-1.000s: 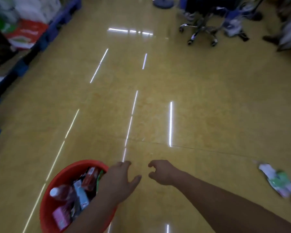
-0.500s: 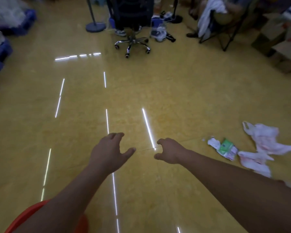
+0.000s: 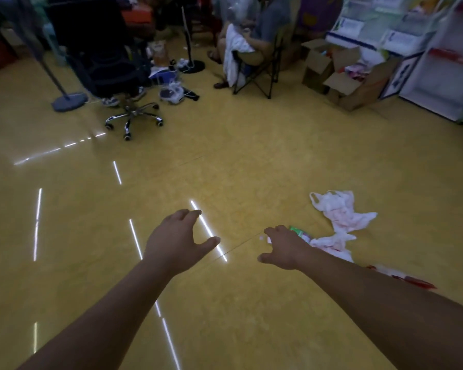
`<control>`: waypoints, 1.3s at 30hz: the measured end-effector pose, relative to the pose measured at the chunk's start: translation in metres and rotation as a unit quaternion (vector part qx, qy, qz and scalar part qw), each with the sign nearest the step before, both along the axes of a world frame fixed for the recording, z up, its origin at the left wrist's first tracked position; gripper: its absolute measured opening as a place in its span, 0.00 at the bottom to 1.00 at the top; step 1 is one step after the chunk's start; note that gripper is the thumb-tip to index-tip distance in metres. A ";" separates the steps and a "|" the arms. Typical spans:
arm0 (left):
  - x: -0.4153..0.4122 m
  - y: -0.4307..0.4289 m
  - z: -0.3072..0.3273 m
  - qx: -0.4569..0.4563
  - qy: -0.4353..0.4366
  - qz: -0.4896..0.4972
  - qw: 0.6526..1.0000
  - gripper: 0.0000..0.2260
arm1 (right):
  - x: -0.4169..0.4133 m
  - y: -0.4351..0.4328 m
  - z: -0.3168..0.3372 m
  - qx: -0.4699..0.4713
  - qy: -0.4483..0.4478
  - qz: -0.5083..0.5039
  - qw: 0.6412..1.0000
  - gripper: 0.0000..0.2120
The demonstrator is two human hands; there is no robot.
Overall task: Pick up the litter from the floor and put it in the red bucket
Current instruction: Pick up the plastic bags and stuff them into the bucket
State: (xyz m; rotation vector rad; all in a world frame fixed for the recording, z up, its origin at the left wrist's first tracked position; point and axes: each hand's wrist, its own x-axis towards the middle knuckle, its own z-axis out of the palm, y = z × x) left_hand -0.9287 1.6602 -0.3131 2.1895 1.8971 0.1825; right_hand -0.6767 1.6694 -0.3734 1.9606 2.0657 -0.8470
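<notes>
Right hand has moved up to the green packet lying on the floor beside white bags, contact unclear; left hand hovers alongside, both empty with fingers loosely apart.

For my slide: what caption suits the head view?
Empty left hand and right hand reach toward green wrapper and white bags on yellow floor.

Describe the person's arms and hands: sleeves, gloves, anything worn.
The left arm and right arm are bare as far as the frame shows; no sleeve is in view. The left hand and right hand wear no gloves. No watch, band or ring shows on the visible sides, though the picture is slightly blurred.
</notes>
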 end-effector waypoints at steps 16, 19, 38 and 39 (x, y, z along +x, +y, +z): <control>0.277 0.053 0.030 -0.023 -0.004 -0.170 0.985 0.36 | 0.302 -0.024 0.030 -0.014 -0.012 -0.170 0.985 0.40; 0.321 0.058 0.036 -0.021 -0.005 -0.210 0.977 0.37 | 0.349 -0.037 0.039 -0.015 -0.025 -0.211 0.977 0.41; 0.518 0.147 -0.056 -0.054 0.039 -0.372 0.926 0.32 | 0.514 -0.049 -0.012 -0.071 -0.049 -0.375 0.923 0.40; 0.525 0.154 -0.061 -0.055 0.042 -0.378 0.923 0.32 | 0.519 -0.046 -0.016 -0.075 -0.049 -0.382 0.920 0.40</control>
